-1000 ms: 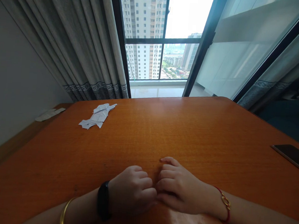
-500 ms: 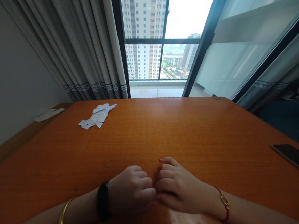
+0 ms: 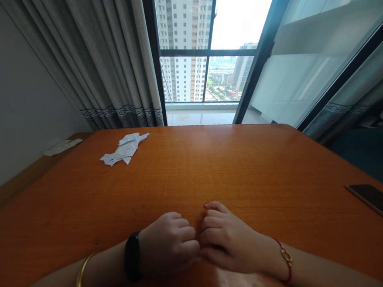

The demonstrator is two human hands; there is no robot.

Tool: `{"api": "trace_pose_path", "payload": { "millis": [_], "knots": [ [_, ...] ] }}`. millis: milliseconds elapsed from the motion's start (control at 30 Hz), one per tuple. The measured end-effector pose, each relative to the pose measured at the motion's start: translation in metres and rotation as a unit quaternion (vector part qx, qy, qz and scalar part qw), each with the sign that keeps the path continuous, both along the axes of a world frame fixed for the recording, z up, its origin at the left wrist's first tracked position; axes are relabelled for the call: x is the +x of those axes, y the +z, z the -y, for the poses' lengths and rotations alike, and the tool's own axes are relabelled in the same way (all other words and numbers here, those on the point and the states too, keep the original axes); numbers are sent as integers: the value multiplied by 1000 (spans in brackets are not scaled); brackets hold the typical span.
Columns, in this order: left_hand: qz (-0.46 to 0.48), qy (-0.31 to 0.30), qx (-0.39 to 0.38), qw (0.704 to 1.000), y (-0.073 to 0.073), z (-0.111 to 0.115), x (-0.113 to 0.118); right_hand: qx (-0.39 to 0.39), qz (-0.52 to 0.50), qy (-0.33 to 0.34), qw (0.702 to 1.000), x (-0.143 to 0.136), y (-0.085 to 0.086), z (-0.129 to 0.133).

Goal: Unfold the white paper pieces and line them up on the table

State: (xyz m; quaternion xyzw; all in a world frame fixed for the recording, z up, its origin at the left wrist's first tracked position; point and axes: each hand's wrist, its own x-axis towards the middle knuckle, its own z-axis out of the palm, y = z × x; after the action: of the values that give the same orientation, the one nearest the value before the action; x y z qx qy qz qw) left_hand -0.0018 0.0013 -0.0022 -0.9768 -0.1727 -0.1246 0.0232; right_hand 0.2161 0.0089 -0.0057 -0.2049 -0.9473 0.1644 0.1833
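Observation:
My left hand (image 3: pixel 169 244) rests at the near edge of the orange-brown wooden table (image 3: pixel 189 169), its fingers curled into a fist with nothing visible in them. A black band (image 3: pixel 133 256) and a gold bangle (image 3: pixel 83 272) are on that wrist and forearm. Beside it, knuckles meeting the left hand, lies my right hand (image 3: pixel 230 240), fingers bent and curled inward, the little finger slightly apart. No object shows in it. A red cord bracelet (image 3: pixel 287 256) with a gold piece circles the right wrist.
Torn, crumpled white paper (image 3: pixel 125 149) lies at the table's far left. Another pale paper (image 3: pixel 63 147) is on a ledge by the wall. A dark phone (image 3: pixel 374 199) lies at the right edge. Behind the table are grey curtains (image 3: pixel 111 68) and a window.

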Motion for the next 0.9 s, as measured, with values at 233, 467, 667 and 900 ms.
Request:
{"api": "trace_pose_path", "payload": {
  "millis": [233,467,667,900],
  "knots": [
    [4,-2,3,1000,-1,0,1,-5,-3,0,1000,0,-1,0],
    [2,-1,-2,1000,-3,0,0,-7,0,-4,1000,0,0,0],
    [1,-2,3,1000,-1,-1,0,-7,3,-2,1000,0,1,-1],
    [0,0,2,1000,-1,0,0,-5,4,-2,1000,0,1,0]
  ]
}}
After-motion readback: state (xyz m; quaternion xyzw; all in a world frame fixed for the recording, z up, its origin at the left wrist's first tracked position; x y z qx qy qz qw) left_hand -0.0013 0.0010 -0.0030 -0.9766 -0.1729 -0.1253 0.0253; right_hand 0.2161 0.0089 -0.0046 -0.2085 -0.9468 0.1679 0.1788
